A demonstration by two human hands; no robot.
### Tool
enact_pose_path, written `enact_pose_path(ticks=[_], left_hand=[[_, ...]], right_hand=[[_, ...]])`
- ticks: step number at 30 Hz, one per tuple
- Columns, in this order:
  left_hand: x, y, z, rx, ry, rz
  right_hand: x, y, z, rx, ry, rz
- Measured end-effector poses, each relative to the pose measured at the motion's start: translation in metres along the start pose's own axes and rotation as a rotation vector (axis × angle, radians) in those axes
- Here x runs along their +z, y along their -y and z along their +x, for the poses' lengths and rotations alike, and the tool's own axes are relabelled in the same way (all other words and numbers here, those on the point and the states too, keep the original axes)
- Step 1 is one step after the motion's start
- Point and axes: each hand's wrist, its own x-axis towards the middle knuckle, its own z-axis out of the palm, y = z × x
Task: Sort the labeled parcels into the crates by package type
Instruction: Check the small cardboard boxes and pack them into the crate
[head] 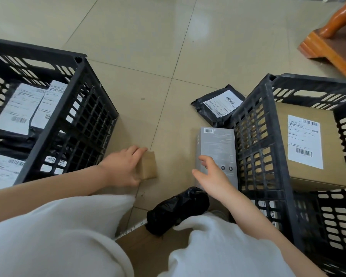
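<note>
Two black slatted crates stand on the tiled floor. The left crate (pixel 82 108) holds several black mailer bags with white labels. The right crate (pixel 256 136) holds a brown cardboard box (pixel 284 140) with a white label. Between them lie a small brown box (pixel 148 166), a tall grey box (pixel 218 144), a black labelled mailer bag (pixel 218 102) and a crumpled black bag (pixel 178 208). My left hand (pixel 122 166) curls over the small brown box's left side. My right hand (pixel 214 176) hovers with fingers spread over the grey box's near end.
An orange wooden furniture base (pixel 332 47) stands at the far right. A flat brown cardboard piece (pixel 154 244) lies between my knees in white trousers. Bare tiles stretch beyond the crates.
</note>
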Motion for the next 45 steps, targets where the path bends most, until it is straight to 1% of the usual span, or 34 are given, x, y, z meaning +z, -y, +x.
enact_pose_path(ticks=[2,5,7,10,11,13,16,19,21,23,26,27,28,30,31,34,36,38,40,41,43,45], left_hand=[[-0.009,-0.006,0.005,0.058,-0.148,-0.047],[-0.020,-0.008,0.010,0.218,-0.373,0.019],[-0.026,-0.012,0.010,0.328,-0.478,0.065],[-0.031,-0.020,0.010,0.501,-0.599,0.137],[-0.030,-0.022,0.010,0.550,-0.631,0.176],[-0.027,-0.024,0.009,0.628,-0.686,0.247],[-0.021,-0.026,0.007,0.723,-0.715,0.304],[-0.020,-0.028,0.007,0.761,-0.715,0.337],[-0.020,-0.029,0.007,0.777,-0.730,0.352],[-0.021,-0.029,0.006,0.811,-0.732,0.378],[-0.020,-0.031,0.007,0.884,-0.696,0.414],[-0.019,-0.031,0.009,0.897,-0.686,0.413],[-0.018,-0.030,0.010,0.894,-0.665,0.403],[-0.017,-0.028,0.013,0.821,-0.593,0.307],[-0.016,-0.028,0.013,0.736,-0.567,0.187],[-0.017,-0.030,0.010,0.355,-0.591,-0.282],[-0.022,-0.030,0.010,0.120,-0.567,-0.596],[-0.030,-0.031,0.013,-0.078,-0.477,-0.949],[-0.038,-0.032,0.016,-0.240,-0.335,-1.287],[-0.040,-0.033,0.017,-0.312,-0.258,-1.414],[-0.040,-0.031,0.019,-0.385,-0.131,-1.546],[-0.037,-0.029,0.020,-0.380,-0.016,-1.582]], right_hand=[[0.000,0.003,0.002,0.017,-0.014,0.121],[0.000,0.009,0.002,0.071,-0.043,0.326],[0.001,0.012,0.005,0.135,-0.026,0.469],[0.001,0.020,0.007,0.210,0.095,0.830],[0.001,0.024,0.007,0.237,0.135,0.903],[0.001,0.027,0.007,0.272,0.203,0.947],[0.007,0.025,0.006,0.281,0.261,0.963],[0.012,0.021,0.005,0.278,0.220,0.988],[0.013,0.020,0.005,0.285,0.210,1.065],[0.014,0.018,0.005,0.319,0.242,1.134],[0.019,0.017,0.004,0.378,0.338,1.123],[0.020,0.016,0.003,0.382,0.350,1.105],[0.023,0.016,0.004,0.374,0.327,1.081],[0.023,0.015,0.005,0.306,0.214,0.994],[0.022,0.015,0.005,0.241,0.131,0.893],[0.012,0.015,0.004,0.005,-0.122,0.383],[0.006,0.017,0.001,-0.156,-0.233,0.165],[0.004,0.019,-0.002,-0.279,-0.294,0.009],[0.003,0.019,-0.003,-0.360,-0.331,-0.124],[0.003,0.020,-0.004,-0.395,-0.341,-0.177],[0.003,0.021,-0.006,-0.451,-0.330,-0.251],[0.003,0.023,-0.008,-0.487,-0.302,-0.300]])
